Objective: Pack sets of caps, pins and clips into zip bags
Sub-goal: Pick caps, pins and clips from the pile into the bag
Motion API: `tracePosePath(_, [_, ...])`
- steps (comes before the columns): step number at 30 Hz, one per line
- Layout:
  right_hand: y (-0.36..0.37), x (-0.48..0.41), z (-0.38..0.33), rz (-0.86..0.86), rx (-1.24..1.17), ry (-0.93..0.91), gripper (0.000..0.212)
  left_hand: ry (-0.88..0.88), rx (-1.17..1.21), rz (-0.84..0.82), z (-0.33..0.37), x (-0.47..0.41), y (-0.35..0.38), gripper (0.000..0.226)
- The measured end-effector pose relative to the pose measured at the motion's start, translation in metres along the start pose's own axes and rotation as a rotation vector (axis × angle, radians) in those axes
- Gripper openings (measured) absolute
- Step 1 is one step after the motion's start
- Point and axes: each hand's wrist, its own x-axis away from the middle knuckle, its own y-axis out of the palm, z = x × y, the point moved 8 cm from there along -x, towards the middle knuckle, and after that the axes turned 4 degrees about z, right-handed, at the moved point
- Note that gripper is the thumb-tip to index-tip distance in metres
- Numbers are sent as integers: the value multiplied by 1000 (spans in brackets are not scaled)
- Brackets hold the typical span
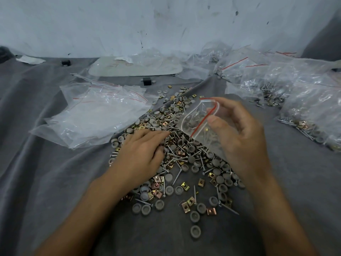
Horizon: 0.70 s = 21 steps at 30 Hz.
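The right hand's thumb (215, 120) presses on the near face of a small clear zip bag (195, 126), with the other fingers curled behind it, so the right hand (239, 133) pinches the bag just under its red zip strip. The bag hangs tilted above the heap, and grey caps and thin pins show through its plastic. Whether its mouth is open cannot be told.

The left hand (140, 152) lies palm down just left of the bag. Its fingers (156, 134) are nearly straight and close together, the tips resting on the pile (184, 154). Nothing is seen gripped in them.

Under and around both sets of fingers the pile spreads out in loose grey caps (195, 216), silver pins (176, 177) and brass clips (211, 211), thinning toward the wrists.

Beyond the left fingers and to their left sits a stack of empty bags (96, 115). To the right of the right fingers lie filled bags (313, 108). All of it rests on a grey cloth (55, 182), with a white tray (134, 69) farther off against the wall (166, 24).
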Motion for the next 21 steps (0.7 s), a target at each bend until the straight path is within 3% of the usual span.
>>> tracePosePath(10, [6, 3, -1, -63, 53, 20, 29, -33, -31, -35, -4, 4, -4, 43])
tracePosePath(17, [7, 2, -2, -61, 79, 7, 30, -48, -83, -119, -6, 6, 1, 71])
tracePosePath(21, [9, 3, -2, -69, 82, 3, 30, -27, -102, -111, -3, 5, 3, 64])
